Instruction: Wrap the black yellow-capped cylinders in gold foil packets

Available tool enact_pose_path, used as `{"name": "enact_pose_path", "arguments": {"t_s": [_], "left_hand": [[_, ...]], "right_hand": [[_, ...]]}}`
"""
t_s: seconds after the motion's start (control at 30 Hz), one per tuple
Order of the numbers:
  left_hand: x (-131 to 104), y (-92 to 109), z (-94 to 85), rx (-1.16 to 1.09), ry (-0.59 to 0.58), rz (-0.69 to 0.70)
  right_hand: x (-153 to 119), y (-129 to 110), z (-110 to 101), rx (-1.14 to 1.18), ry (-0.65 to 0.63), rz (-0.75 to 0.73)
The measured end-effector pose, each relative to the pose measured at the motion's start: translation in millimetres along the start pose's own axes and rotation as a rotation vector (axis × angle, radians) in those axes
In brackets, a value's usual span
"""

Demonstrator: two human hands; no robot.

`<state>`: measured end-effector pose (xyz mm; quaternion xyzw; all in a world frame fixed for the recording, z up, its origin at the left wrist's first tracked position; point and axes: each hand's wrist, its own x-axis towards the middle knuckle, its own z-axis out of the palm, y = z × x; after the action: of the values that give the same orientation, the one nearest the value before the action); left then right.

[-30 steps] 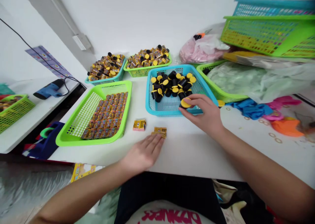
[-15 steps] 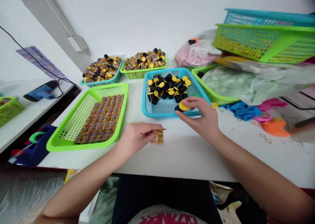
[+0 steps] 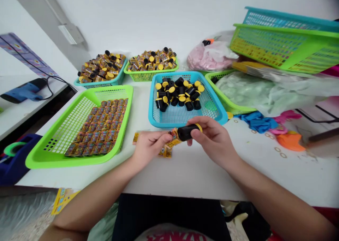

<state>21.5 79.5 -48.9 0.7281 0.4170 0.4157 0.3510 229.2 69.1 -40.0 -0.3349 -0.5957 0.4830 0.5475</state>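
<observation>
My right hand (image 3: 215,136) grips a small black canister (image 3: 185,132) with a yellow lid, tilted sideways. Between the thumb and fingers of my left hand (image 3: 149,147) is a yellow printed sleeve (image 3: 174,138), its open end against the bottom of the canister; how far the canister is inside I cannot tell. More printed sleeves (image 3: 165,152) lie flat on the table below my left hand. Behind my hands, a blue basket (image 3: 169,121) holds several loose black canisters (image 3: 181,90) with yellow lids. To the left, a green basket (image 3: 39,159) holds rows of sleeved canisters (image 3: 99,129).
At the back stand a teal basket (image 3: 99,82) and a green basket (image 3: 148,76), heaped with sleeved canisters. Stacked baskets (image 3: 278,46) and plastic bags (image 3: 251,90) are on the right, near blue balloons (image 3: 258,121). A blue heat gun (image 3: 25,90) and a tape dispenser (image 3: 18,159) are on the left.
My right hand has brought the canister left and down from the blue basket's edge. My left hand has raised the sleeve to meet it. The view has shifted slightly right.
</observation>
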Motion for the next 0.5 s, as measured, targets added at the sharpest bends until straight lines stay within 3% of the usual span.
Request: {"name": "enact_pose_path", "arguments": {"t_s": [0.1,0.2,0.37,0.5], "left_hand": [[-1,3,-2.9,0.018,0.036,0.096],[-1,3,-3.5,-0.038,0.038,0.084],[1,-2,-1.1,-0.229,-0.156,-0.081],[3,-6,-2.1,-0.243,-0.235,-0.076]], "right_hand": [[2,-3,2,-0.032,-0.027,0.012],[3,-2,1,-0.113,-0.049,0.009],[1,9,-2,-0.263,0.015,-0.105],[-2,10,-2,-0.296,-0.072,-0.145]]}}
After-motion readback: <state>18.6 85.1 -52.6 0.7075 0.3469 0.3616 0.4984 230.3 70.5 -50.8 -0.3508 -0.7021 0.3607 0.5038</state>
